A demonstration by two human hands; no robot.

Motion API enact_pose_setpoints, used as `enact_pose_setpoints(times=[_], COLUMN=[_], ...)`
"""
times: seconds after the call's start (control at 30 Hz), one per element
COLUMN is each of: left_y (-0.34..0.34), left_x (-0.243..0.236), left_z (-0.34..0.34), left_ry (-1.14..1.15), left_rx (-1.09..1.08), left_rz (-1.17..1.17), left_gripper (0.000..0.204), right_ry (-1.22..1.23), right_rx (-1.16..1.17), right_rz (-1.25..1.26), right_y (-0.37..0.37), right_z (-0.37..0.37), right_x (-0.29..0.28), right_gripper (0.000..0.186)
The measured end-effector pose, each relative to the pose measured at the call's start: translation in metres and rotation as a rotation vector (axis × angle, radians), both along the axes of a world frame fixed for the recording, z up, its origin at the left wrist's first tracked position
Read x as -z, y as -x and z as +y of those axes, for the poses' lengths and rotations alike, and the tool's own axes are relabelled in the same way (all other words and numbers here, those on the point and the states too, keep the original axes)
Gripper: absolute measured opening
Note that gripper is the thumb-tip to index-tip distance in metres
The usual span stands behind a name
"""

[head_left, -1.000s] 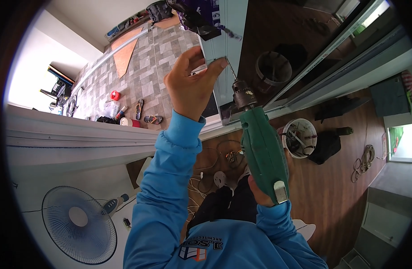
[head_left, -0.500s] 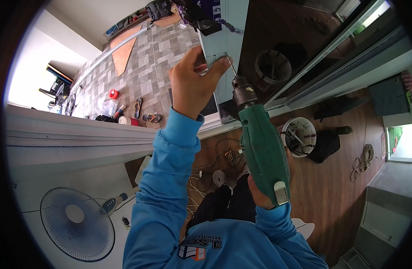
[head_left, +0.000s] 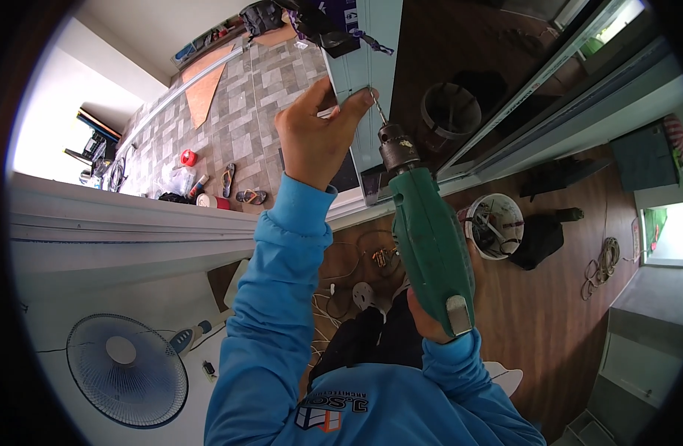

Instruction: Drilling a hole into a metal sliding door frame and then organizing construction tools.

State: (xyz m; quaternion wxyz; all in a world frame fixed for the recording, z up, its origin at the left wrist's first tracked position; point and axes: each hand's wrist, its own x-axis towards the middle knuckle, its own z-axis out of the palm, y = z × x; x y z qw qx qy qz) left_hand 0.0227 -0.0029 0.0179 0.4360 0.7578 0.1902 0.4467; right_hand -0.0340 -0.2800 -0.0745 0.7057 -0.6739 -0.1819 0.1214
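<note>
My right hand (head_left: 425, 316) is wrapped round the handle of a green power drill (head_left: 431, 241), whose body hides most of the fingers. The drill's dark metal chuck (head_left: 397, 146) points away from me and holds a thin drill bit (head_left: 379, 109). The tip of the bit meets the pale frame (head_left: 364, 70) of a dark glass sliding door. My left hand (head_left: 317, 134) grips the edge of that frame, thumb on its face right beside the bit and fingers curled behind the edge, partly hidden.
A white bucket of tools (head_left: 496, 227) and a black bag (head_left: 538, 241) stand on the wooden floor to the right, with coiled rope (head_left: 600, 267) beyond. Cables lie near my feet. A fan (head_left: 127, 372) is at lower left. Sandals (head_left: 251, 196) lie on the tiles past the threshold.
The door frame has shifted a little to the left, and both my hands and the drill have moved left with it. The bit stays at the frame beside my left thumb.
</note>
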Motion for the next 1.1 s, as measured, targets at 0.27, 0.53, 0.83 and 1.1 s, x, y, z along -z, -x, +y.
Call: enact_pose_setpoints(times=[0.27, 0.53, 0.83, 1.1], left_y=[0.001, 0.002, 0.001, 0.001], left_x=[-0.001, 0.0, -0.003, -0.002], left_z=[-0.001, 0.003, 0.003, -0.001], left_ry=[-0.013, -0.01, 0.029, 0.13], left_rx=[-0.004, 0.034, 0.057, 0.056], left_rz=[0.012, 0.01, 0.009, -0.011], left_gripper=[0.025, 0.025, 0.024, 0.024], right_ry=[-0.113, -0.366, -0.641, 0.058], right_rx=[-0.046, -0.039, -0.075, -0.051], right_rz=[-0.081, 0.299, 0.301, 0.045], right_y=[-0.001, 0.005, -0.008, -0.009], right_z=[0.003, 0.006, 0.031, 0.011], right_x=[0.009, 0.002, -0.05, -0.023], right_gripper=[0.077, 0.066, 0.052, 0.06])
